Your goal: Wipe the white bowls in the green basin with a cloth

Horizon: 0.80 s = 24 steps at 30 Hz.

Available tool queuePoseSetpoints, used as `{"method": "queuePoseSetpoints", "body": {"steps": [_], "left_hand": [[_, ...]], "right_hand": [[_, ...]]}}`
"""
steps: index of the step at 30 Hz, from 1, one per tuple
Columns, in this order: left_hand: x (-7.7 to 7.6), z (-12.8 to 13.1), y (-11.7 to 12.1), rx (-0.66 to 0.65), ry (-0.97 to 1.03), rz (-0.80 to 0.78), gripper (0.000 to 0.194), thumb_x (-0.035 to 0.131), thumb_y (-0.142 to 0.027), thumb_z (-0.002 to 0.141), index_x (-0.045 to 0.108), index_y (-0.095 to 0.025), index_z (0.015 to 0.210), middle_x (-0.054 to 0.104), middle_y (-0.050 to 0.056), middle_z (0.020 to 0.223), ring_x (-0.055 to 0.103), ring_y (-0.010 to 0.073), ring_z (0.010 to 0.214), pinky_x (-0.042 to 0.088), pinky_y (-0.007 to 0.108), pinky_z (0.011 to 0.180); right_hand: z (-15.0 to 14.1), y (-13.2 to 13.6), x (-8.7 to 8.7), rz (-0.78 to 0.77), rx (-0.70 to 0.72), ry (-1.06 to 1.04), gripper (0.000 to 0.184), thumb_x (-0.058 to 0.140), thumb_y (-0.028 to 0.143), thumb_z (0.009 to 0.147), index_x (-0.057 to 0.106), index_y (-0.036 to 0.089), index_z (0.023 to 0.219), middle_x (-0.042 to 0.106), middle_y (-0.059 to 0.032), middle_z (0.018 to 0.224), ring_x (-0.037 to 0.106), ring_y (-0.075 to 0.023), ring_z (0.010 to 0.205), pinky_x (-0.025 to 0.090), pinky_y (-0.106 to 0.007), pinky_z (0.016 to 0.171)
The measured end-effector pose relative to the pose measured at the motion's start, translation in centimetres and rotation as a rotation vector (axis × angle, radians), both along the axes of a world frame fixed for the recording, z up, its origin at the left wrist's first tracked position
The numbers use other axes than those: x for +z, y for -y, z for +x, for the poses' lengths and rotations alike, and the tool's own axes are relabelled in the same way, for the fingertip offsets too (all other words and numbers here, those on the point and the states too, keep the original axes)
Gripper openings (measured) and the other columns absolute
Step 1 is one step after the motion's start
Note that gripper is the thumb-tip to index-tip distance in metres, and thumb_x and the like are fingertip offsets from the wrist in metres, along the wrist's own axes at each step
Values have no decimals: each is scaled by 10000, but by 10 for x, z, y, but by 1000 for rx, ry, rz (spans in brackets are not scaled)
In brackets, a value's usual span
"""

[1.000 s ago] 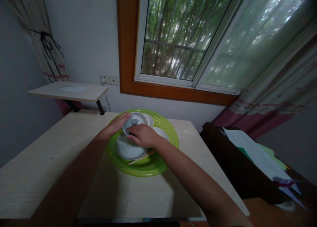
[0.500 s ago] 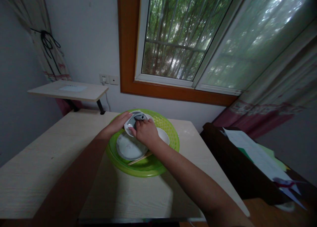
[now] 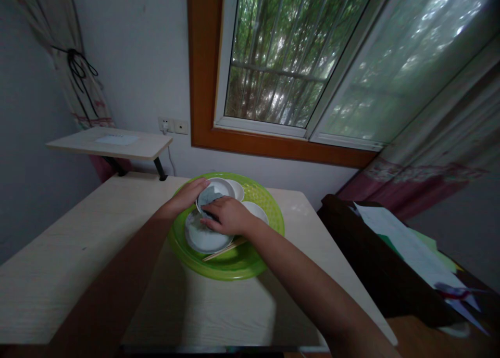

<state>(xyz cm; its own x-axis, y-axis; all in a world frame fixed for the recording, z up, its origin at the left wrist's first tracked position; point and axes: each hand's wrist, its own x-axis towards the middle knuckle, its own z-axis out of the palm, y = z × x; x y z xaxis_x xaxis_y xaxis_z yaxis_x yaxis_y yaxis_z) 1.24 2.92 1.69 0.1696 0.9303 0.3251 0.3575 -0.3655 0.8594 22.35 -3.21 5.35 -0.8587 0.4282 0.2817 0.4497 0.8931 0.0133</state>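
Note:
My left hand (image 3: 191, 194) grips the left rim of a white bowl (image 3: 224, 184), which is tilted above a green basin (image 3: 234, 270). Bunched under the fingers of my right hand (image 3: 228, 216) is a grey cloth (image 3: 209, 195), pressed against the bowl's near side. Below the bowl a white plate (image 3: 207, 239) lies in the basin. Two more white bowls stand there too, one small bowl (image 3: 237, 189) behind and another bowl (image 3: 257, 211) partly hidden by my right wrist. Wooden chopsticks (image 3: 221, 251) rest along the plate's front.
The basin stands on a pale wooden table (image 3: 222, 311). A raised shelf (image 3: 113, 142) with a sheet of paper is at the back left. To the right is a dark brown piece of furniture (image 3: 363, 254) with papers (image 3: 402, 243) on it. A window (image 3: 281, 61) is behind.
My right hand has moved the cloth from inside the bowl down to its near side. The bowl's inside now shows more. My left hand stays at the rim.

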Motion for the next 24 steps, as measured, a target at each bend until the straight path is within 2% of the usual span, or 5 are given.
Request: {"method": "queuePoseSetpoints", "body": {"steps": [4, 9, 15, 20, 24], "left_hand": [[-4, -2, -3, -20, 32, 15, 448, 482, -580, 957, 688, -190, 1038, 737, 104, 1149, 660, 274, 1118, 487, 430, 1093], [-4, -1, -4, -33, -8, 30, 446, 456, -571, 981, 677, -189, 1048, 725, 102, 1137, 652, 267, 1111, 481, 423, 1090], [6, 3, 4, -37, -14, 45, 430, 488, -575, 961, 677, -189, 984, 732, 92, 1064, 655, 262, 1041, 507, 396, 1005], [10, 2, 10, -20, -24, 14, 461, 480, -588, 964, 694, -183, 1019, 738, 85, 1047, 667, 262, 999, 516, 388, 949], [10, 2, 11, -2, -8, 6, 457, 481, -594, 957, 688, -187, 973, 740, 81, 1024, 660, 261, 985, 512, 378, 930]], "right_hand": [[0, -3, -6, -12, -7, -70, 544, 502, 521, 1077, 607, 107, 1415, 718, -169, 1337, 692, -268, 1163, 488, -387, 1040], [-7, 1, -9, 110, -227, -36, 610, 424, 568, 1092, 567, 91, 1444, 624, -207, 1475, 569, -325, 1369, 363, -484, 1189], [-16, 10, 2, 118, -515, 46, 665, 397, 612, 1079, 578, 67, 1416, 709, -245, 1308, 662, -350, 1174, 450, -473, 992], [-16, 13, 8, 109, -504, 94, 668, 328, 610, 1095, 744, 87, 1123, 781, -222, 1056, 722, -311, 986, 442, -438, 930], [-14, 11, 6, 124, -384, 94, 670, 348, 603, 1096, 791, 109, 996, 793, -183, 934, 734, -288, 904, 447, -419, 900]]}}
